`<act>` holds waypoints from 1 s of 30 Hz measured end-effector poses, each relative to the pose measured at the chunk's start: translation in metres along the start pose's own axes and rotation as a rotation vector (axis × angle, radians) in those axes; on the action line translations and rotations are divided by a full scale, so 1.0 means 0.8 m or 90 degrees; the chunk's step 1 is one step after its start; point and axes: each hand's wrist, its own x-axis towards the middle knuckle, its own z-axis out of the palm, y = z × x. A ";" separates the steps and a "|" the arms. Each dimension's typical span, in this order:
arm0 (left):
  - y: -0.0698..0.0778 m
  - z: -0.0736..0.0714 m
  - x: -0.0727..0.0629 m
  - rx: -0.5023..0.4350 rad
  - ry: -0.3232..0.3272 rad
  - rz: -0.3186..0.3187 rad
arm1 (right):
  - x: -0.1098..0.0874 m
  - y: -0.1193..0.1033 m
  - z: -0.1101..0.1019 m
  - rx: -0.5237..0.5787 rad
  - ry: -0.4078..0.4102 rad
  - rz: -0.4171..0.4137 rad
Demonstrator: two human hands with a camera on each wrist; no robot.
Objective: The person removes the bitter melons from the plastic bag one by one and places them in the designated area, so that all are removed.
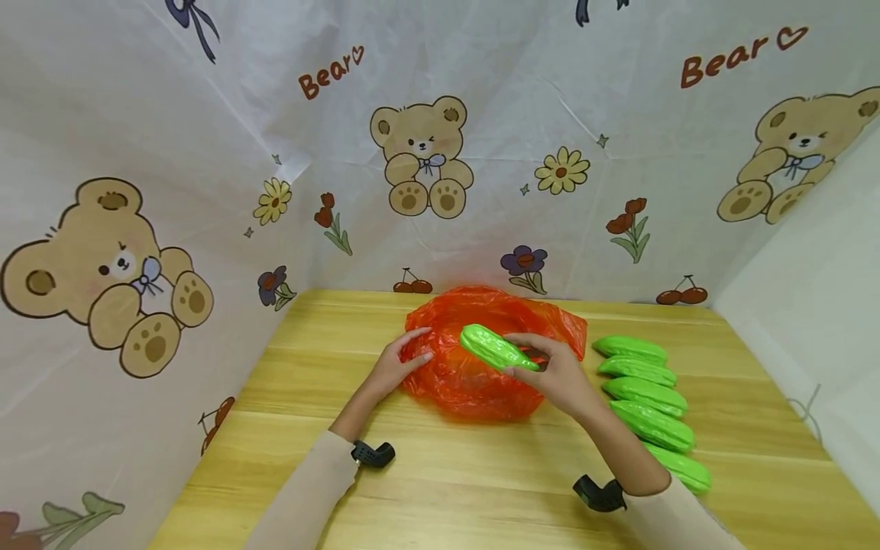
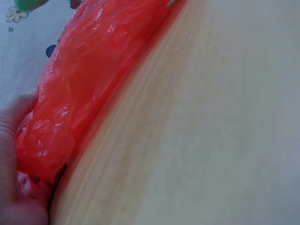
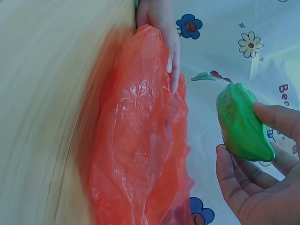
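A glossy green bitter melon (image 1: 496, 347) with lengthwise ridges is pinched between the thumb and fingers of my right hand (image 1: 555, 376), held above the open red plastic bag (image 1: 474, 397). In the right wrist view the same bitter melon (image 3: 243, 124) points its narrow end toward the palm. My left hand (image 1: 395, 368) holds the left side of the bag's rim, thumb and fingers spread along it. The left wrist view has the thumb (image 2: 7, 154) against the red plastic (image 2: 89, 70). What lies inside the bag is hidden by its crumpled sides.
Several more green bitter melons (image 1: 649, 396) lie in a column on the wooden table (image 1: 440, 481), right of the bag. A white cloth printed with bears (image 1: 422, 156) hangs behind the table and along its left side. A thin cable (image 1: 811, 412) shows at the right edge.
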 end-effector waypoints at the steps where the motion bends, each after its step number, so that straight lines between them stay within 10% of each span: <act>1: 0.000 0.001 0.000 -0.001 -0.002 0.000 | -0.003 0.002 -0.002 0.001 0.000 0.003; 30: 0.000 0.002 -0.003 -0.001 0.002 0.012 | -0.065 0.032 -0.060 -0.051 0.028 0.008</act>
